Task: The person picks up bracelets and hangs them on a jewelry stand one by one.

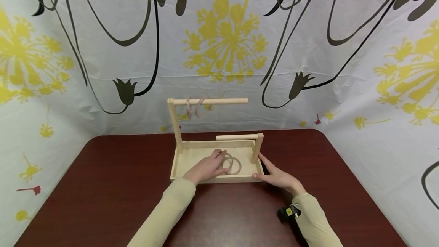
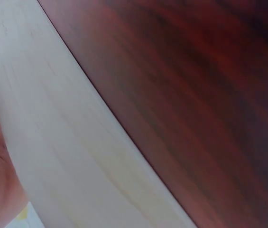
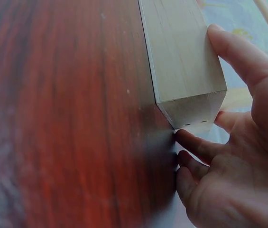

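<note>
A pale wooden stand (image 1: 205,179) has a shallow tray base, with two rods at different heights above it. Inside the tray lie two overlapping bangles (image 1: 239,167). My left hand (image 1: 208,166) reaches over the front wall, thumb and fingers around the edge of the nearer bangle (image 1: 230,158), which they partly hide. At the tray's front right corner, my right hand (image 1: 279,177) holds the stand, thumb on the front wall's top edge and fingers along the side. In the right wrist view, fingertips touch the end wall (image 3: 195,111) low down.
Two more bangles (image 1: 188,109) hang from the taller rod (image 1: 223,101) near its upright. The lower rod (image 1: 236,137) extends left from the right upright. Beneath is a dark red wooden table (image 1: 120,186); a patterned cloth (image 1: 223,60) hangs behind it.
</note>
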`<control>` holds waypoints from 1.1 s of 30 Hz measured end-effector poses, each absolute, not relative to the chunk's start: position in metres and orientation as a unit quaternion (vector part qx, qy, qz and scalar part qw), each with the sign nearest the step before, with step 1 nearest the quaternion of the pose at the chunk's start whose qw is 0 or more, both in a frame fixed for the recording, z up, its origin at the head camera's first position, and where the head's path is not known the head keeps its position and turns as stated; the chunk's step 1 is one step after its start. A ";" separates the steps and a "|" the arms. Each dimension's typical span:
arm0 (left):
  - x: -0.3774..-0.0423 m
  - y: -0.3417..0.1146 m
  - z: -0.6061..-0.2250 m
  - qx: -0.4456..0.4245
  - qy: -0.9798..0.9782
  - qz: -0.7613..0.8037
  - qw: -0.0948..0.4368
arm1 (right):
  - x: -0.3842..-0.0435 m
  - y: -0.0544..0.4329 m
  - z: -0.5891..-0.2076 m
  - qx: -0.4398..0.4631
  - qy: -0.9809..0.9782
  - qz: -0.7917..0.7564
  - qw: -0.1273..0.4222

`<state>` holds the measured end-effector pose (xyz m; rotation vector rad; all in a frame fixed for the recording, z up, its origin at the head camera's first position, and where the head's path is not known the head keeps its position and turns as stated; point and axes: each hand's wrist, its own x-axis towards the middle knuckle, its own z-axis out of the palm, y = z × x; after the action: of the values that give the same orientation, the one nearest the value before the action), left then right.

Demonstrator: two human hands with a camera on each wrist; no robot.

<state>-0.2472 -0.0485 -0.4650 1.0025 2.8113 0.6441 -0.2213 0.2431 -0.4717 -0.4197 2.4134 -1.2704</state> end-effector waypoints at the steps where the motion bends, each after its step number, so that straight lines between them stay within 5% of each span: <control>1: -0.246 -0.051 -0.465 0.328 0.920 0.211 0.041 | -0.221 0.243 -0.472 -0.147 0.858 -0.454 0.190; 33: -0.235 -0.110 -0.465 0.298 0.930 0.213 -0.043 | -0.221 0.244 -0.471 -0.155 0.849 -0.467 0.191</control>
<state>-0.2350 -0.1102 -0.4646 0.9619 3.0024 0.6888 -0.2210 0.2445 -0.4712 -0.4348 2.3863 -1.3119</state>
